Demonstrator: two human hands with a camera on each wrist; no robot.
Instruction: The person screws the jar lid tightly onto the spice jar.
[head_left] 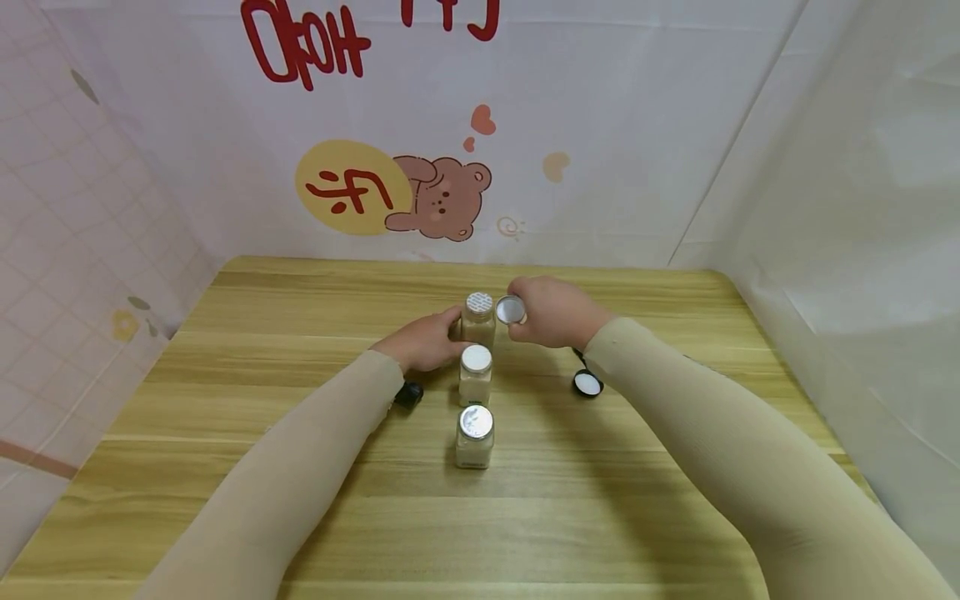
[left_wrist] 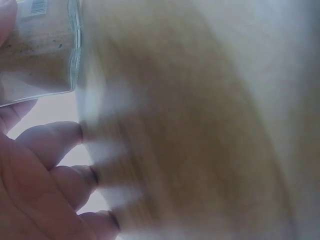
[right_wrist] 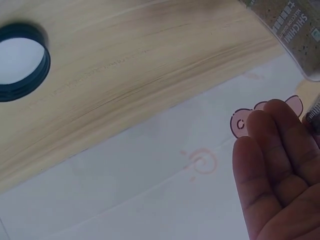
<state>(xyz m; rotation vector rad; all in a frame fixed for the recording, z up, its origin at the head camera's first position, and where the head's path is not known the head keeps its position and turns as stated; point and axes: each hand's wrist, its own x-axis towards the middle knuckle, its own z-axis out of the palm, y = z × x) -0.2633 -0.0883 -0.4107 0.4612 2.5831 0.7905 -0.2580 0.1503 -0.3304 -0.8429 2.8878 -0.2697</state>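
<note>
Standing between the left hand (head_left: 424, 342) gripping it and right hand (head_left: 557, 312) pinching a lid (head_left: 511, 310) is the farthest jar (head_left: 480, 329).

- pale wood-grain bench (head_left: 600, 517)
- near jar (head_left: 473, 450) and middle jar (head_left: 475, 387), both upright
- far jar (head_left: 480, 327) probably standing too, base's hidden
- black lid (head_left: 588, 384), white inside up
- some black thingy (head_left: 408, 395), half covered
</note>
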